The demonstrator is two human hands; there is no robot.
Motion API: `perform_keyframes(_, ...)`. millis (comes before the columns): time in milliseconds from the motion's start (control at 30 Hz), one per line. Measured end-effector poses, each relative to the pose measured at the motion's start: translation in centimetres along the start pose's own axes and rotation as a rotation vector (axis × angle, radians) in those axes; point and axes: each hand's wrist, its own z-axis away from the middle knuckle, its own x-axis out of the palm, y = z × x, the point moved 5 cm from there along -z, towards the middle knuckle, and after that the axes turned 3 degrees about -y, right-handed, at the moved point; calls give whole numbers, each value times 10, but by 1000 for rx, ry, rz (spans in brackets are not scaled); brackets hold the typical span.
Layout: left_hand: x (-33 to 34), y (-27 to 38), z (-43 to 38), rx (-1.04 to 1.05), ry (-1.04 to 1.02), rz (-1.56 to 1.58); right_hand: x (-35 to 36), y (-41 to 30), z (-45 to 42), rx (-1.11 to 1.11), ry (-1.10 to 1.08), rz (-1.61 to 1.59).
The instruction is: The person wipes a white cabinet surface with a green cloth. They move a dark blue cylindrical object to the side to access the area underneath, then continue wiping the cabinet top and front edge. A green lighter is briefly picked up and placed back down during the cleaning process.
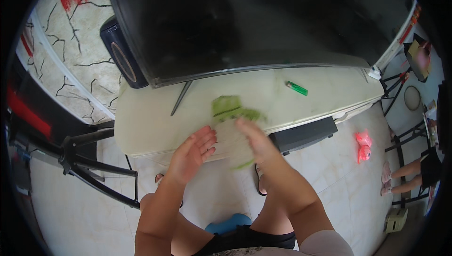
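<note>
A green and whitish cloth-like item (231, 132), blurred by motion, hangs at my right hand (255, 139), over the front edge of the pale cabinet top (148, 122). The fingers of my right hand touch or hold its upper part; the blur hides the exact grip. Just left of it, my left hand (196, 150) is palm up with its fingers apart and nothing in it. A green lighter (297, 88) lies on the cabinet top further back at the right.
A large dark television screen (254, 26) stands behind, with a dark speaker (123, 55) at its left. A black metal frame (88, 164) is at the left. A pink toy or balloon (363, 146) lies on the tiled floor. Another person's legs (406, 178) show at the far right.
</note>
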Motion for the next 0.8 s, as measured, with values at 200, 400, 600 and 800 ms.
perform_keyframes(200,4,-36,-14,-29,39,234,39,42,-5,90,-72,90)
perform_keyframes(400,7,-32,-24,51,101,258,32,38,-17,46,-79,191)
perform_keyframes(600,13,-37,-21,67,185,206,33,12,-11,-459,-78,986)
perform_keyframes(800,-5,-46,-28,195,-67,263,33,27,-5,-700,-38,946)
